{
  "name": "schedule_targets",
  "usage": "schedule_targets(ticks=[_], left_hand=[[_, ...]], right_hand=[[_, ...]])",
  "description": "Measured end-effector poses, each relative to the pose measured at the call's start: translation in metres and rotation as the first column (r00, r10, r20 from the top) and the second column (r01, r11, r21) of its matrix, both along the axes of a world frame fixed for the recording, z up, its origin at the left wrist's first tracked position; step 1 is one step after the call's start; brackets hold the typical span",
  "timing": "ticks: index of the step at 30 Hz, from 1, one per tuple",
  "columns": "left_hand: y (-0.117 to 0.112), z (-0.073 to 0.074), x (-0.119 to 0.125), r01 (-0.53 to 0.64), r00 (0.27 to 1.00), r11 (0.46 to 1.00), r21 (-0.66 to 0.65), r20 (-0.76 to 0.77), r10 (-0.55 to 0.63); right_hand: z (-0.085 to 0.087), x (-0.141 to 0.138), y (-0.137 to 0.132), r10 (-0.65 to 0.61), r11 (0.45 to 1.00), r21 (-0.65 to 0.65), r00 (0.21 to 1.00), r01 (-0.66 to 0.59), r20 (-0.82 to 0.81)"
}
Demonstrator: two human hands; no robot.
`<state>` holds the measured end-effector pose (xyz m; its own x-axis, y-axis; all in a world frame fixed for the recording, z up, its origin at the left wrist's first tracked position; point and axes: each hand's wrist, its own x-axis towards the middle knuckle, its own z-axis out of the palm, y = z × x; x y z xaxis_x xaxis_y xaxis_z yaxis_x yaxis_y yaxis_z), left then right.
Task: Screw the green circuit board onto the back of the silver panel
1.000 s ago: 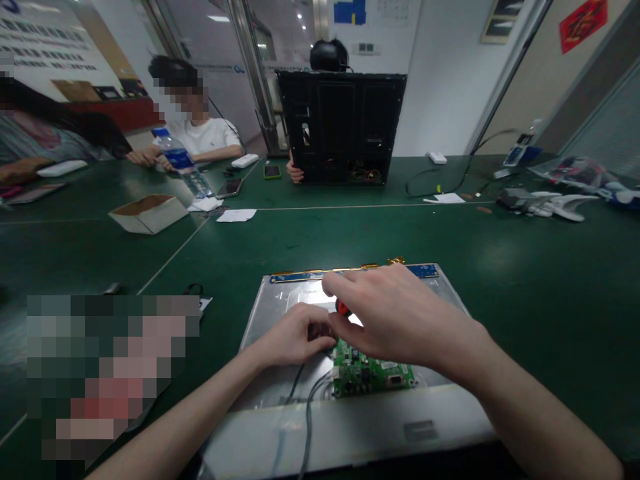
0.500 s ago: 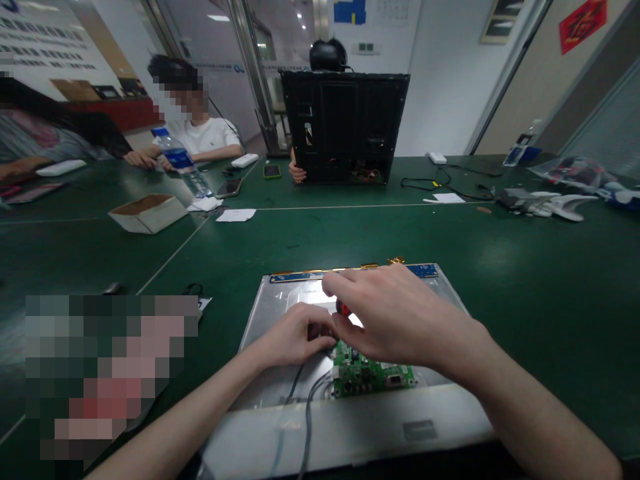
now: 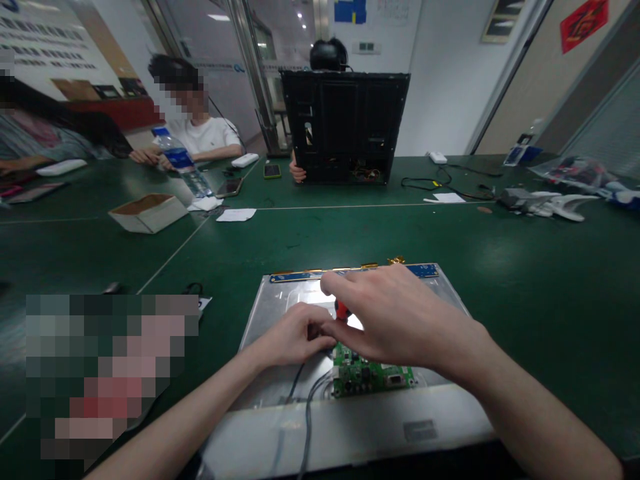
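Note:
A display panel (image 3: 260, 320) with a metal back lies in front of me, a green circuit board (image 3: 373, 380) on its middle. My right hand (image 3: 390, 313) is closed round the red-and-black handle of a screwdriver (image 3: 342, 309), held above the board's far left part; the tip is hidden. Close beside it, my left hand (image 3: 303, 333) rests on the panel at the board's left edge. Its fingertips are pinched together, and what they hold is hidden. Grey cables (image 3: 309, 413) run from the board's left side toward me. A blue strip board (image 3: 423, 271) lines the panel's far edge.
Across the green table (image 3: 200, 253), a person holds up a black monitor housing (image 3: 350, 127). An open box (image 3: 148, 215), a water bottle (image 3: 185, 163) and paper (image 3: 236, 215) stand or lie to the left. Cables (image 3: 445, 183) and a plastic bag (image 3: 575, 175) lie at right.
The fingers of my right hand have shifted slightly round the screwdriver handle, and more of its red part shows. My left hand has stayed in place.

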<state>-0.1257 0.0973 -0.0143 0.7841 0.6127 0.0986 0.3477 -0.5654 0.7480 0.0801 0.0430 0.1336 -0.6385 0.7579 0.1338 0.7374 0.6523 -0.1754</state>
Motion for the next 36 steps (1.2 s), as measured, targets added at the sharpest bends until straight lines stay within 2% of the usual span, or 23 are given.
schedule_targets(ticks=[13, 21, 36], left_hand=[[-0.0005, 0.0015, -0.0002, -0.016, 1.000, 1.000, 0.027, -0.007, 0.016], [-0.0007, 0.0045, 0.0019, -0.001, 1.000, 1.000, -0.021, -0.006, 0.001], [-0.0031, 0.0044, 0.0025, -0.052, 0.999, 0.998, -0.026, 0.013, 0.052]], right_hand=[[-0.0004, 0.0009, 0.0003, -0.008, 1.000, 0.012, 1.000, 0.008, 0.000], [-0.0006, -0.0011, 0.0019, -0.025, 1.000, 0.000, 0.999, 0.025, 0.032], [-0.0011, 0.0003, 0.0008, -0.023, 0.999, 0.034, 0.999, 0.022, 0.027]])
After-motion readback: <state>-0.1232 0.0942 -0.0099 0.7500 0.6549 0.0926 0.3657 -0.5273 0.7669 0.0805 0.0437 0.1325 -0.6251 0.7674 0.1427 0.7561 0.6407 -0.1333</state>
